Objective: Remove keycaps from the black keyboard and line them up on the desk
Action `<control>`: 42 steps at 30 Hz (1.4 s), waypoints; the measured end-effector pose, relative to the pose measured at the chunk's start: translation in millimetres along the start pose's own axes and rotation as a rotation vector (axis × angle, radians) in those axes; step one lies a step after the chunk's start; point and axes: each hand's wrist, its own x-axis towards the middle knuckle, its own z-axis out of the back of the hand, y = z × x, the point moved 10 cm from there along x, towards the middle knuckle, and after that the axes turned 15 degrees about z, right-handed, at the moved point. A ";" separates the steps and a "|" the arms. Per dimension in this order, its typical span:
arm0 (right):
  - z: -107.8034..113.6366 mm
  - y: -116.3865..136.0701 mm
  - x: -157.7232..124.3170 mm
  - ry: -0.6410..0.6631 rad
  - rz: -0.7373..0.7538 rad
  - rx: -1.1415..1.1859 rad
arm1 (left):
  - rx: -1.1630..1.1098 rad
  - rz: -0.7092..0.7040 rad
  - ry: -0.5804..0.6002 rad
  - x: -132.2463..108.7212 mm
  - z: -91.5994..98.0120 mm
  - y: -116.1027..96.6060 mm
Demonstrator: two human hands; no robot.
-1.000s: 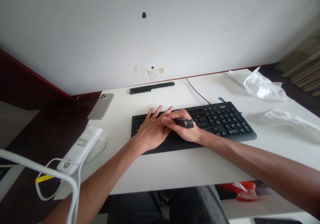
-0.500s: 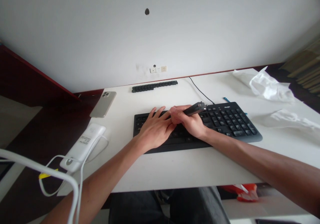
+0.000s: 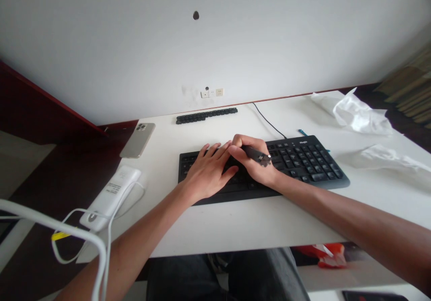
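Note:
A black keyboard (image 3: 311, 159) lies on the white desk in front of me. My left hand (image 3: 209, 171) rests flat on its left part, fingers spread, thumb pointing toward the right hand. Beside it, over the middle of the keyboard, my right hand (image 3: 253, 157) is closed around a dark pen-shaped tool (image 3: 257, 155). The tool's thick end sticks out toward the lower right, while its working tip is hidden behind my fingers. Near the wall, loose black keycaps (image 3: 205, 115) stand lined up in rows.
A phone (image 3: 138, 139) lies at the desk's left side, above a white power bank (image 3: 111, 198) with cables. Crumpled white wrapping (image 3: 360, 112) sits at the right. Behind the keyboard are its black cable (image 3: 269, 121) and a blue stick-like item (image 3: 302, 133).
The dark tool has tipped lower, its thick end coming nearer to me. My right hand has rolled with it, and my left thumb has spread out from the fingers.

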 end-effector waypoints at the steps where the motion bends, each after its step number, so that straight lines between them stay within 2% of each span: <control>1: -1.2 3.4 0.6 0.013 0.023 0.000 | -0.031 -0.001 -0.007 0.6 2.0 0.3; 7: -3.9 8.7 4.2 0.041 0.098 0.049 | -0.291 0.025 -0.157 6.8 27.3 10.5; 11: 0.2 -7.6 2.3 0.018 0.020 0.108 | -0.327 -0.019 -0.178 6.3 32.6 8.0; 14: -1.4 -19.8 -0.4 0.054 -0.038 0.152 | -0.350 -0.028 -0.207 4.7 35.3 8.1; 19: -8.2 -13.7 0.7 0.142 -0.008 0.142 | -0.412 -0.108 -0.293 -1.7 43.3 2.5; 21: -11.4 -7.1 1.8 0.170 0.021 0.129 | -0.451 -0.132 -0.287 -3.1 44.4 -0.5; 26: -15.9 -5.7 3.1 0.286 0.031 0.025 | -0.574 -0.114 -0.157 0.3 40.8 0.9; 30: -7.3 -13.9 9.1 0.427 0.037 -0.219 | -0.627 0.032 -0.191 8.5 49.2 32.0; 33: -4.5 -19.7 10.6 0.576 0.017 -0.279 | -0.707 0.160 -0.289 17.4 58.1 71.0; 37: -9.9 -21.3 5.4 0.775 -0.003 -0.308 | -1.003 0.267 -0.344 33.8 54.5 124.0; 42: -10.7 -23.8 2.5 0.784 -0.098 -0.312 | -1.252 0.431 -0.444 41.8 43.0 173.9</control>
